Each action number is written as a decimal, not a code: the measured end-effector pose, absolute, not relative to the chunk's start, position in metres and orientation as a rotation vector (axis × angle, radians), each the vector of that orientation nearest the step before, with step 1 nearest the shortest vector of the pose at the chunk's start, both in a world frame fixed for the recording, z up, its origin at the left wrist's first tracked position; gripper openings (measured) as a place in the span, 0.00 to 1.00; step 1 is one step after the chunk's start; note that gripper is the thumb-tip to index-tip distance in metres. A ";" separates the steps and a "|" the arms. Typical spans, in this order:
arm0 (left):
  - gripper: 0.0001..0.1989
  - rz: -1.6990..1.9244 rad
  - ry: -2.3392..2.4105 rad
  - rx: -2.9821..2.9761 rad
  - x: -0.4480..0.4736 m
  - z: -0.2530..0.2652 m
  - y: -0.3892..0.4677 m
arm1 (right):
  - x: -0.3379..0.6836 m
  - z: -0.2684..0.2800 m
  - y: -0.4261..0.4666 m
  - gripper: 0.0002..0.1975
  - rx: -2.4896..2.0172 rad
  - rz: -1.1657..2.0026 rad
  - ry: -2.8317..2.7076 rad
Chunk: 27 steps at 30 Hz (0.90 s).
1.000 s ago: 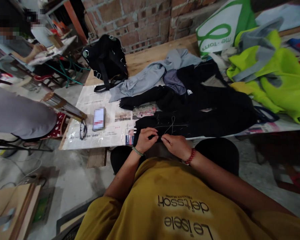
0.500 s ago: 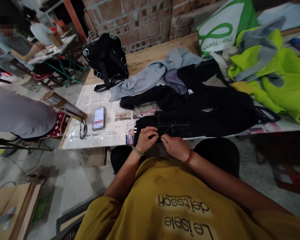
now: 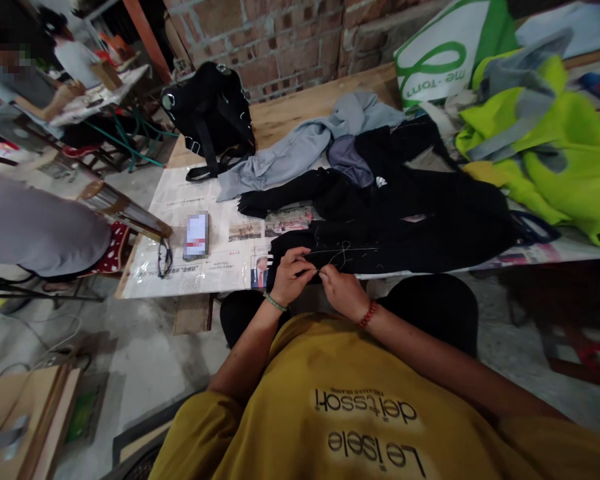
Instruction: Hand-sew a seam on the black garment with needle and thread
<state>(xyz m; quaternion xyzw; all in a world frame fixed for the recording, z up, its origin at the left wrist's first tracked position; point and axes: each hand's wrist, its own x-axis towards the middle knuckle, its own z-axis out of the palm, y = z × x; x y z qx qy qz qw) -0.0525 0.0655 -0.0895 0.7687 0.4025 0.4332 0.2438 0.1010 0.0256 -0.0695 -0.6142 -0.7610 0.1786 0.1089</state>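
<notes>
Near the table's front edge lies a black garment (image 3: 405,243), marked with a straight white line and several short white stitches. My left hand (image 3: 291,277) is closed, its thumb and finger pinching the garment's near edge. Close beside it, my right hand (image 3: 344,290) is also closed in a pinch, its fingertips almost touching the left ones. A loose white thread (image 3: 345,252) loops over the black cloth and runs down to the right fingertips. Whether a needle is between them is too small to see.
Newspaper covers the table (image 3: 215,273), with a phone (image 3: 196,235) and glasses (image 3: 165,259) at left. Behind lie a black bag (image 3: 213,113), a grey garment (image 3: 290,150), a green-white bag (image 3: 440,63) and yellow-green clothing (image 3: 545,140). A person (image 3: 40,227) sits left; others work farther back.
My right hand has shifted slightly left, and its fingertips are closer to my left hand's. The left fingers have moved a little. The garment lies much as before.
</notes>
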 end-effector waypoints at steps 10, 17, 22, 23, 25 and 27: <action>0.02 1.107 1.074 2.253 -0.056 -0.086 0.070 | 0.093 -0.077 0.024 0.15 -1.866 0.413 -2.264; 0.03 1.087 1.056 2.188 -0.059 -0.085 0.071 | 0.092 -0.076 0.024 0.14 -1.847 0.340 -2.305; 0.03 1.072 1.035 2.167 -0.061 -0.084 0.072 | 0.092 -0.076 0.026 0.14 -1.817 0.333 -2.321; 0.03 1.067 1.029 2.167 -0.061 -0.084 0.072 | 0.092 -0.076 0.026 0.14 -1.814 0.333 -2.321; 0.03 1.058 1.019 2.167 -0.062 -0.084 0.073 | 0.091 -0.077 0.026 0.14 -1.813 0.340 -2.315; 0.03 1.052 1.011 2.167 -0.062 -0.084 0.073 | 0.091 -0.077 0.027 0.14 -1.823 0.382 -2.288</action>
